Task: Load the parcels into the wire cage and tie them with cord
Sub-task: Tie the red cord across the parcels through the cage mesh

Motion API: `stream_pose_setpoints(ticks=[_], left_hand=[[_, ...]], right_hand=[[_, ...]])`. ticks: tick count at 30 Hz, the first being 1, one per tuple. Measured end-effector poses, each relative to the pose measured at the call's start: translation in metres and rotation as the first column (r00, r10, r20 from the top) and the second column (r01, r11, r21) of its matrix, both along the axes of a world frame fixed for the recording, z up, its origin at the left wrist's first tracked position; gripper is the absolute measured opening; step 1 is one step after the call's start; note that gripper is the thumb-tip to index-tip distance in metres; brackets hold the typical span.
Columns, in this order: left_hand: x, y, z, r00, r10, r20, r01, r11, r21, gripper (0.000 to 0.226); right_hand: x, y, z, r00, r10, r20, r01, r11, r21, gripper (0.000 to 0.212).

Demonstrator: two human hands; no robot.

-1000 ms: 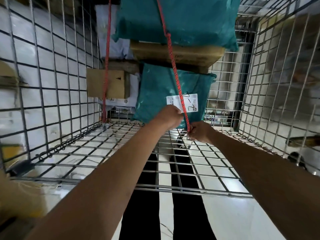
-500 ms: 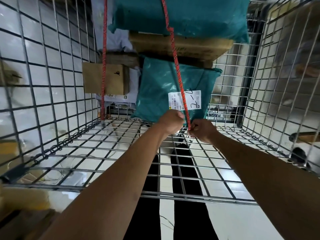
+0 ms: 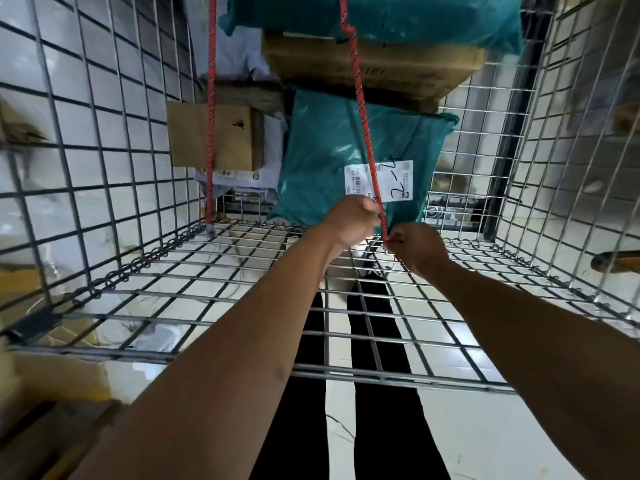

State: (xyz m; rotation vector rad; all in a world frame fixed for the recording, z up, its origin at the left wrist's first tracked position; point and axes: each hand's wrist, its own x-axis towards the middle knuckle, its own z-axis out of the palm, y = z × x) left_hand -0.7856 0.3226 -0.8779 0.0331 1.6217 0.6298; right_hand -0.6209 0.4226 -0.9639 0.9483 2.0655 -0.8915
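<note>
Two bare hands meet at frame centre inside a wire cage (image 3: 114, 188). Left hand (image 3: 351, 221) and right hand (image 3: 417, 249) both pinch a red cord (image 3: 363, 112) running up to the top edge. Teal parcels (image 3: 349, 157) and cardboard boxes (image 3: 211, 136) are stacked behind, upper centre.

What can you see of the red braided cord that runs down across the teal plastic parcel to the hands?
The red braided cord, flecked with dark specks, runs taut and slightly slanted from the top of the view down over the teal plastic parcel and its white label. A kink or knot shows near its top. Its lower end meets the wire cage floor, pinched between the left hand and right hand. A second red run hangs further left.
</note>
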Motion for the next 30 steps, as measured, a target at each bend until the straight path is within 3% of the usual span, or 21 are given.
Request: stream_pose_setpoints(ticks=[16,24,27,30], left_hand=[[-0.01,-0.001,0.009,0.998,0.034,-0.054,-0.031,0.998,0.054,0.03],[-0.008,-0.004,0.009,0.984,0.148,-0.098,-0.146,0.989,0.023,0.033],[-0.008,-0.004,0.009,0.976,0.133,-0.174,-0.139,0.99,-0.022,0.027],[-0.013,-0.006,0.016,0.96,0.026,-0.278,-0.048,0.996,-0.071,0.035]], right_hand=[[-0.008,0.009,0.012,0.979,0.188,-0.072,-0.192,0.981,-0.042,0.02],[-0.016,0.014,0.022,0.978,0.208,0.021,-0.207,0.977,-0.058,0.019],[-0.026,0.015,0.034,0.959,0.245,0.139,-0.238,0.969,-0.067,0.045],[-0.042,0.016,0.058,0.969,0.168,0.18,-0.167,0.986,-0.023,0.075]])
